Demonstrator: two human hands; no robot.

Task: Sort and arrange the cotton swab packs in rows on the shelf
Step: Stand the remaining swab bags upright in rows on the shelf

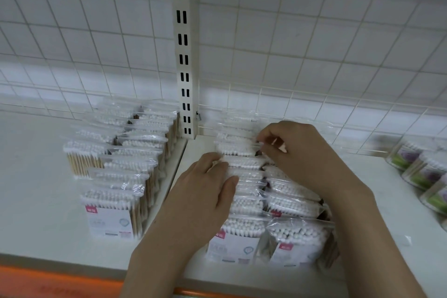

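- Cotton swab packs [244, 203] stand upright in two rows on the right section of the shelf [377, 203], directly under our hands; two more rows [125, 167] stand on the left section, beyond the slotted post [184, 60].
- Our left hand [208, 191] lies with fingers fairly straight on the tops of the left-hand row, pressing and steadying it without gripping.
- Our right hand [297, 150] pinches the clear top edge of a pack [238, 148] far back in the row.
- To do this well, we judge we should hold the row firm with the left hand while the right squares each pack upright.
- We count four rows in all, roughly seven or eight packs each; blur prevents exactness. Three or more green-and-purple packs [420, 172] sit at far right.
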